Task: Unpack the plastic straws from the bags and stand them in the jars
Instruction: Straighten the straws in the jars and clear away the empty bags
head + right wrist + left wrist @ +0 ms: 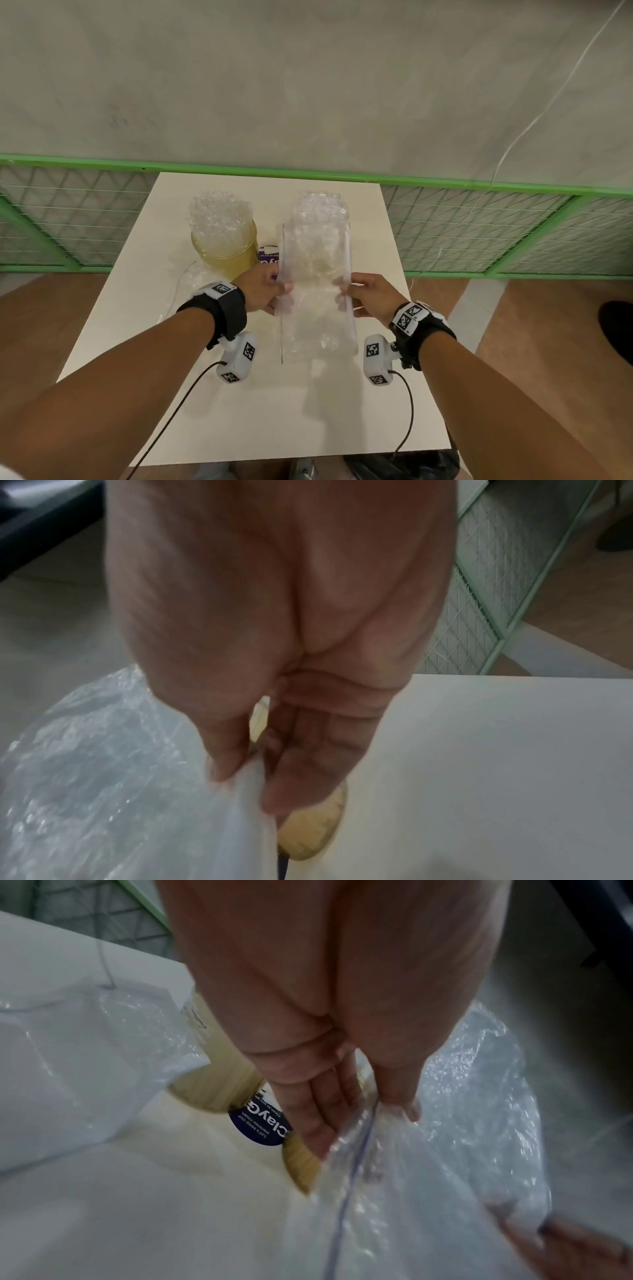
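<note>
1. Holding of a clear plastic bag (317, 291) is seen: it is pinched at its two side edges, over the white table (383, 394).
2. Left hand (265, 291): thumb and fingers (318, 1123) are closed on the bag's left edge, w/ the film caught between them.
3. Right hand (368, 296): thumb and fingers (298, 777) are closed on the bag's right edge in the same way.
4. The bag is stretched flat betw. the two hands; its far end reaches beyond the fingertips and its near end hangs back toward the wrists.
5. Just beyond the left hand, a yellowish jar (227, 253) is stood on the table, packed w/ clear straws (219, 216) that stick up above its rim.
6. Beyond the fingertips of both hands, behind the bag film, a second bunch of clear straws (320, 205) is seen upright; the jar under it is mostly hidden by the bag, only a yellowish part (311, 831) is shown under the right hand.
7. A dark blue label (262, 1123) is placed betw. the two jars, just past the left fingers.
8. Another crumpled clear bag (185, 287) lies on the table to the outer side of the left wrist.
</note>
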Available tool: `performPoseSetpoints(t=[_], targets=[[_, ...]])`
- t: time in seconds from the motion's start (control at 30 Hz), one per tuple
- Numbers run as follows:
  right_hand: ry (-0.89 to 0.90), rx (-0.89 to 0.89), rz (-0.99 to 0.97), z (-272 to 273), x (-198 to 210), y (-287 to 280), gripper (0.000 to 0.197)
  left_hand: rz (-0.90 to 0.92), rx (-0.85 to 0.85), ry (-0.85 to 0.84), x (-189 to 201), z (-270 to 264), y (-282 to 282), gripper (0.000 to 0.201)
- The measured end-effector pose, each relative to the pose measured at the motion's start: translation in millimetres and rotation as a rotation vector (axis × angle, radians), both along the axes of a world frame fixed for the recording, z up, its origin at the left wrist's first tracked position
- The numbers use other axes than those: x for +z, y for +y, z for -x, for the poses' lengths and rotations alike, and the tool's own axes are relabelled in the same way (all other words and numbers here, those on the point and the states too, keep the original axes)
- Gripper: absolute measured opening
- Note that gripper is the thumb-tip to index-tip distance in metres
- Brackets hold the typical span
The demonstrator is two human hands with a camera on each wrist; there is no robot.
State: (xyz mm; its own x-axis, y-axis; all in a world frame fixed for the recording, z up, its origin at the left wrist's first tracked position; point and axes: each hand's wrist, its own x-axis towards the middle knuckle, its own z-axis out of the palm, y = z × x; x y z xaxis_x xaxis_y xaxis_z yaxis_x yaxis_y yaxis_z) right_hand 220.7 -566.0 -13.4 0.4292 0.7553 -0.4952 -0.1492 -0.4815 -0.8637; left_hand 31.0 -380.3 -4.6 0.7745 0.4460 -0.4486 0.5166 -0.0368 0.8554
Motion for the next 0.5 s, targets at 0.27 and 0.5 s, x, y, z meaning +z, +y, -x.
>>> performPoseSetpoints(t=[0.27,0.5], targets=[[-0.013,-0.026,-0.069,2.8,-10.0,1.3,0.016,-0.056,-0.076,-0.056,8.7,-0.6,-1.5,0.035],[-0.005,-0.116,0.006,5.5,-7.3,3.8,0.041,0.104,-0.065,0.061,11.2,-3.5,-8.6,0.041]])
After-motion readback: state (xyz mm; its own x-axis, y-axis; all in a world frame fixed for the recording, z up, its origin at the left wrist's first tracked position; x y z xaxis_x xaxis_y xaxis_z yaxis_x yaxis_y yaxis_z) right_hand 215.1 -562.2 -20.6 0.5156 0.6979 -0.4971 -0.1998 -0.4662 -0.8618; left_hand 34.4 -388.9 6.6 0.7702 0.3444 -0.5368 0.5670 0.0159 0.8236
